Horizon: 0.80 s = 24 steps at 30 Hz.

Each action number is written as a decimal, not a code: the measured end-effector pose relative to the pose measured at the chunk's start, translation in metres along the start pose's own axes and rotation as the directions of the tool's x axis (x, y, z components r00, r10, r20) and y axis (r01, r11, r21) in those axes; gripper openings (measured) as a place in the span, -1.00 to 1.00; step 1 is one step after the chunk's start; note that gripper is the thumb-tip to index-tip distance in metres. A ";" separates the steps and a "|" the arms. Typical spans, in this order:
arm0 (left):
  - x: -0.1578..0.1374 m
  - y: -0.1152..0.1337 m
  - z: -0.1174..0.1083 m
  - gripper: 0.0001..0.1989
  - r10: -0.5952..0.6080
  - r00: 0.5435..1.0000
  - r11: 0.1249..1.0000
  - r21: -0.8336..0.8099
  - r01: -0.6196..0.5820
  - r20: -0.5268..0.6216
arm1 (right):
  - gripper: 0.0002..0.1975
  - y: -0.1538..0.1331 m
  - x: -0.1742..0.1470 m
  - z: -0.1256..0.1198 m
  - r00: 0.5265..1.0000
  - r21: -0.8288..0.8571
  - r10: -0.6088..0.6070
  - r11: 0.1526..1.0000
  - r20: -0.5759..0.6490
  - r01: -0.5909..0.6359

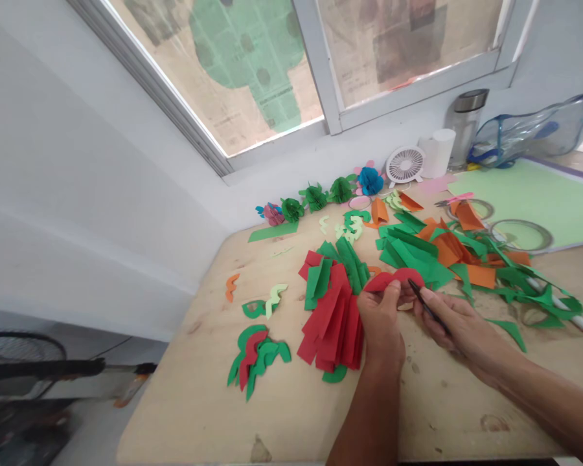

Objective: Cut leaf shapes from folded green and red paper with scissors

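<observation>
My left hand [385,317] pinches a piece of red paper [379,281] with a curved, scalloped edge, thumb on top. In my right hand [449,317] is a slim, dark, pen-like tool [428,307], closed in the fingers; its tip meets the red paper on the right side. Whether it is a pen or a small blade cannot be made out. Just left of my left wrist lies a fanned pile of folded red paper strips [331,323], with folded green paper [319,281] against it.
Cut wavy green and red paper shapes [257,356] lie at the left. Orange and green scraps [449,243], tape rolls [522,234] and a green sheet [534,194] spread to the right. Paper flowers [315,197], a small fan [405,165] and a bottle [466,126] line the wall.
</observation>
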State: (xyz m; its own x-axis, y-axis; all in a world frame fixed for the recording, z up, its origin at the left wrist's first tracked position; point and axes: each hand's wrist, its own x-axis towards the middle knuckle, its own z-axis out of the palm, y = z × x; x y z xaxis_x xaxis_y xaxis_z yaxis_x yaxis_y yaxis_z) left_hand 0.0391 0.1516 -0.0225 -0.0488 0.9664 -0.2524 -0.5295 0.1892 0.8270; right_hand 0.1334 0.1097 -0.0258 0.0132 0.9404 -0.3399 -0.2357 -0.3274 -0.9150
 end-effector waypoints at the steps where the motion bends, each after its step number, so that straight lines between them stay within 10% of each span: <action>1: 0.000 0.000 0.000 -0.82 -0.003 1.000 1.000 0.005 0.003 0.006 | -0.49 0.001 0.000 0.000 1.000 -0.001 0.000 1.000 -0.002 0.000; 24: 0.003 0.001 -0.001 -0.85 -0.022 0.998 0.998 -0.054 0.019 -0.065 | -0.52 -0.001 0.001 -0.006 0.997 0.029 -0.083 0.996 -0.011 0.083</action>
State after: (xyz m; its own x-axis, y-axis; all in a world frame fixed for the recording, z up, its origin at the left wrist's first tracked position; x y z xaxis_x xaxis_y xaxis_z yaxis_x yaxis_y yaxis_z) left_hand 0.0379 0.1548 -0.0231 -0.0922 0.9485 -0.3031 -0.5755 0.1976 0.7936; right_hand 0.1395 0.1102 -0.0268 0.0429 0.9632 -0.2652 -0.2622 -0.2452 -0.9333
